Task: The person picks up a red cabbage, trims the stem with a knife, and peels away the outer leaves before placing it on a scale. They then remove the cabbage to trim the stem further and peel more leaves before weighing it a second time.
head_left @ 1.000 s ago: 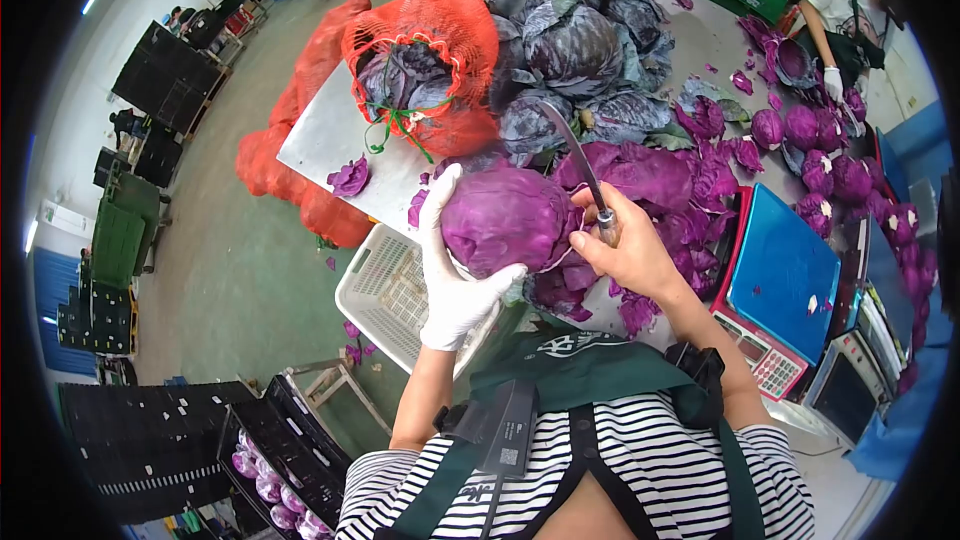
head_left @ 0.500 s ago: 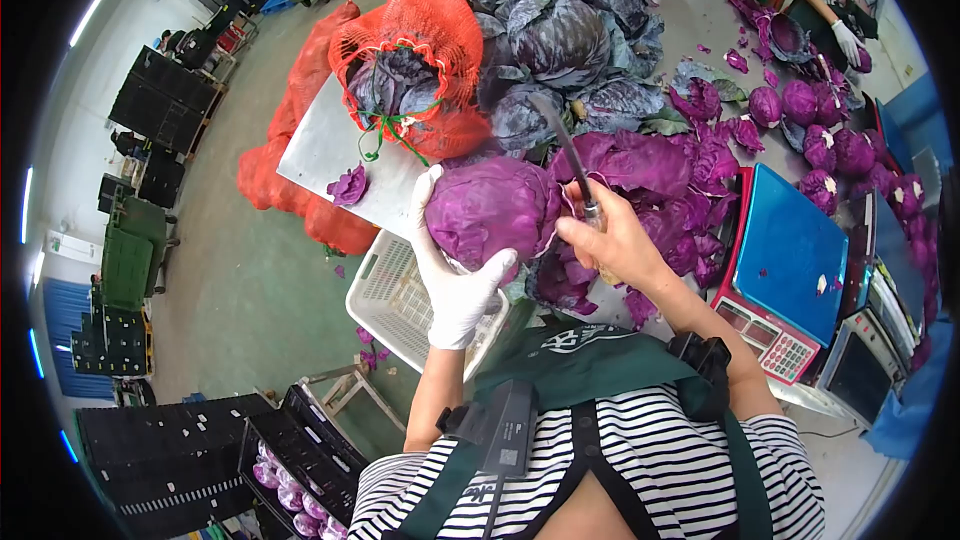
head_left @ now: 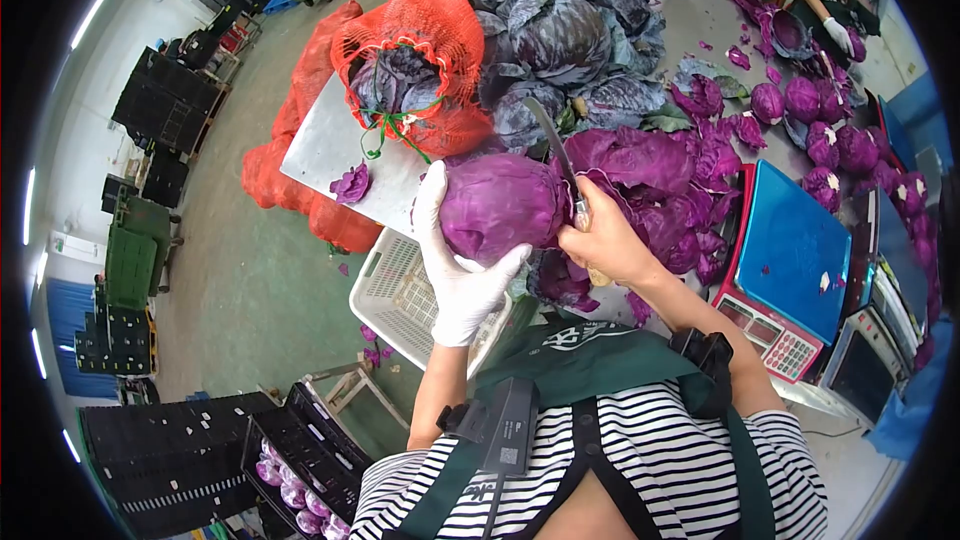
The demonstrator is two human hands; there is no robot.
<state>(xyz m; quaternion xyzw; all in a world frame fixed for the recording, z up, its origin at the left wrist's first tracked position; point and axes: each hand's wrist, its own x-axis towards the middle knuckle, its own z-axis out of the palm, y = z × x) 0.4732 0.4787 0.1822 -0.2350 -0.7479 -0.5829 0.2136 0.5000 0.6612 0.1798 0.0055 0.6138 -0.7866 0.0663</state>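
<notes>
A trimmed red cabbage (head_left: 500,205) is gripped in my left hand (head_left: 455,275), which wears a white glove with the thumb under the head and the fingers along its left side. My bare right hand (head_left: 612,240) is closed around the handle of a knife (head_left: 556,140) with a curved blade pointing up and away. The blade is close against the right side of the cabbage; whether it touches is hard to tell. Loose purple leaves (head_left: 630,165) lie just right of the knife.
Untrimmed cabbages (head_left: 558,30) are heaped at the back, beside a red mesh sack (head_left: 440,10). A blue-topped scale (head_left: 785,250) stands at right, near trimmed heads (head_left: 800,98). Below the table edge is a white basket (head_left: 385,285). Another person's gloved hand (head_left: 838,36) is far right.
The cabbage has turned slightly and shifted a little to the right in my left hand. The knife blade has tilted and now shows its broader side. The other person's hand moved slightly left.
</notes>
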